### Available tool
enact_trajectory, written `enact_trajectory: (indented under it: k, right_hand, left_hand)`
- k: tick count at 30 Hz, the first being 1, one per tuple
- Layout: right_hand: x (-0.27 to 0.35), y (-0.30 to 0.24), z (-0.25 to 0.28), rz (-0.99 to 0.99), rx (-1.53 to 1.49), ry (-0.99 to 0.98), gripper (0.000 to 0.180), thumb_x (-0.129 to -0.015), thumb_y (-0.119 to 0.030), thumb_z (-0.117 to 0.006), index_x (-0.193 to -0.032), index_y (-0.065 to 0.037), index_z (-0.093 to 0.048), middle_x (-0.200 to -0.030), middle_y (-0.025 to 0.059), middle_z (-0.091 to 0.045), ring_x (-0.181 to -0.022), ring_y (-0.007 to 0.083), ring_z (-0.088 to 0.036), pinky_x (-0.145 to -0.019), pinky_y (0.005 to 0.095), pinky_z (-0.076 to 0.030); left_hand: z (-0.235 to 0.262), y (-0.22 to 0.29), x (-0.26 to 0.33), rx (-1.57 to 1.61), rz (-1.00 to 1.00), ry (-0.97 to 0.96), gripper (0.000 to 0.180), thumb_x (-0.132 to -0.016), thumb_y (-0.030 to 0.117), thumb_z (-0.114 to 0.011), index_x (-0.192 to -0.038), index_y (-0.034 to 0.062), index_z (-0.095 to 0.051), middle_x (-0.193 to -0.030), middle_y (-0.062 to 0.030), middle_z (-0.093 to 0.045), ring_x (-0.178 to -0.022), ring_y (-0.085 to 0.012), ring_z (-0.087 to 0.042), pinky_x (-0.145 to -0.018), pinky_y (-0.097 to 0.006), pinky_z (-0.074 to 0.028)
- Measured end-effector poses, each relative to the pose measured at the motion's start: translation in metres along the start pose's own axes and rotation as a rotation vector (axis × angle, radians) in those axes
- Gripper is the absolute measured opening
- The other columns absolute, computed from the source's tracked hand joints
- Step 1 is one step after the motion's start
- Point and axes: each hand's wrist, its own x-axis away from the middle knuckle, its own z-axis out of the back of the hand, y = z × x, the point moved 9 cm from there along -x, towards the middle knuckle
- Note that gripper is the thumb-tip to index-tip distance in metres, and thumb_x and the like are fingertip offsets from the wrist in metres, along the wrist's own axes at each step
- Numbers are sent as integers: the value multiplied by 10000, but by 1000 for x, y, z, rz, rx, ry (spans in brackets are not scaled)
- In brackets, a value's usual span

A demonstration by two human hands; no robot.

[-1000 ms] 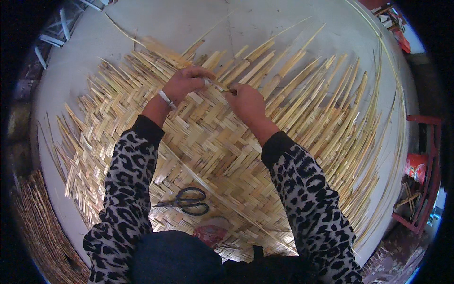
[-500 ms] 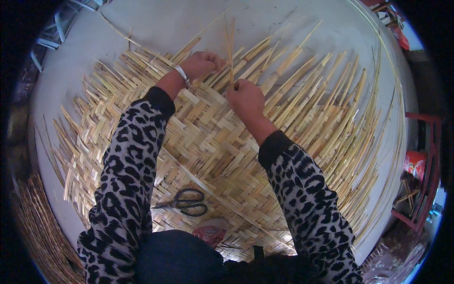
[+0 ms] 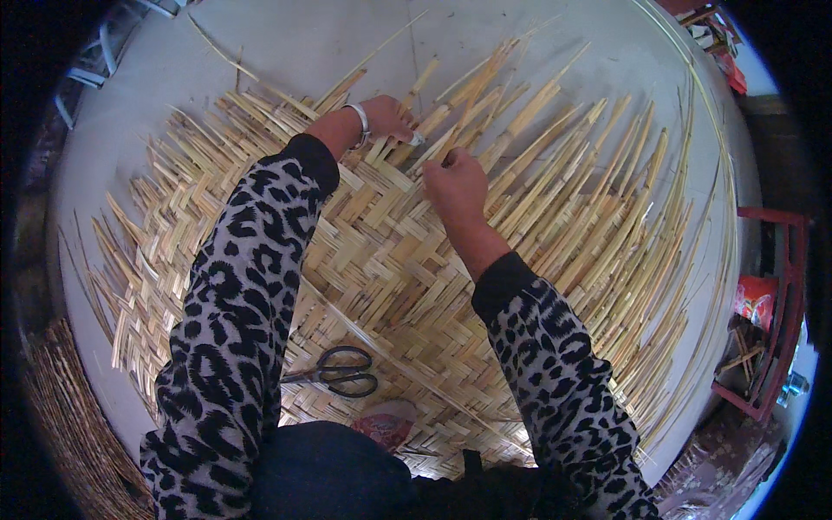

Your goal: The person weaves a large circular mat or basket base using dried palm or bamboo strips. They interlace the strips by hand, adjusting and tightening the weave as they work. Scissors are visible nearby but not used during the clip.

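The loose bamboo strips (image 3: 485,104) at the far edge of the woven bamboo mat (image 3: 390,260) are the things in hand: they fan out from the finished herringbone weave, their long axes running up and to the right toward the far edge of the pale floor (image 3: 286,43) that carries the mat. They lie directly ahead of both hands, at the boundary where the tight weave ends and the free ends begin. The left hand (image 3: 386,120) is stretched farther forward and sits right on that boundary, fingers curled down and pinching what looks like a single strip end near its fingertips; a pale bangle (image 3: 361,123) circles its wrist. The right hand (image 3: 457,184) rests just beside and slightly nearer the person, clenched over the weave with its thumb and fingers gripping a strip at its upper edge, though exactly which strip cannot be told. The two hands are close together but not touching, the left the nearer one to the free ends. Both forearms wear leopard-print sleeves (image 3: 234,295) crossing the woven middle of the mat. Well behind the hands, near the mat's near edge, lie black-handled scissors (image 3: 338,374) flat on the weave, with a small red packet (image 3: 383,425) just below them.
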Motion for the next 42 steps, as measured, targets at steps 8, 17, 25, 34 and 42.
enact_trajectory:
  k: [8, 17, 25, 34, 42]
  right_hand:
    - [-16, 40, -19, -154, -65, -12, 325, -711, -280, -644, -829, 23, -638, -835, 233, -661, -804, 398, -641, -727, 450, -494]
    - [-23, 53, -29, -185, -75, -50, 327, -714, -289, -637, -824, 20, -633, -824, 235, -656, -807, 395, -637, -732, 446, -489]
    - [-14, 29, -30, -61, 15, -113, 328, -725, -306, -634, -930, -54, -673, -863, 171, -681, -828, 357, -652, -733, 432, -503]
    - [-11, 26, -42, 78, 153, -275, 330, -772, -309, -619, -1058, -151, -669, -920, 146, -682, -875, 347, -647, -756, 438, -507]
    - [-5, 22, -37, 139, 153, -209, 273, -808, -273, -621, -1042, -138, -660, -938, 153, -671, -898, 359, -633, -771, 443, -499]
  left_hand:
    - [1, -8, 6, 107, -73, 119, 419, -731, 342, -730, -994, 31, -629, -871, -131, -676, -774, -251, -610, -742, -378, -482]
    - [-7, 5, 13, 62, -109, 120, 501, -709, 340, -732, -1108, 69, -600, -958, -172, -669, -888, -317, -619, -810, -415, -479]
    - [-5, 18, 37, 205, -307, 62, 397, -752, 270, -679, -1091, 69, -630, -970, -142, -670, -948, -323, -615, -796, -394, -487]
    - [5, -11, 52, 910, -87, 186, 464, -778, 135, -680, -1223, 34, -599, -1054, -42, -648, -912, -115, -570, -783, -252, -470]
    - [16, -44, 72, 678, 42, 597, 292, -766, 106, -652, -1051, 66, -700, -859, -56, -684, -730, -140, -640, -696, -275, -516]
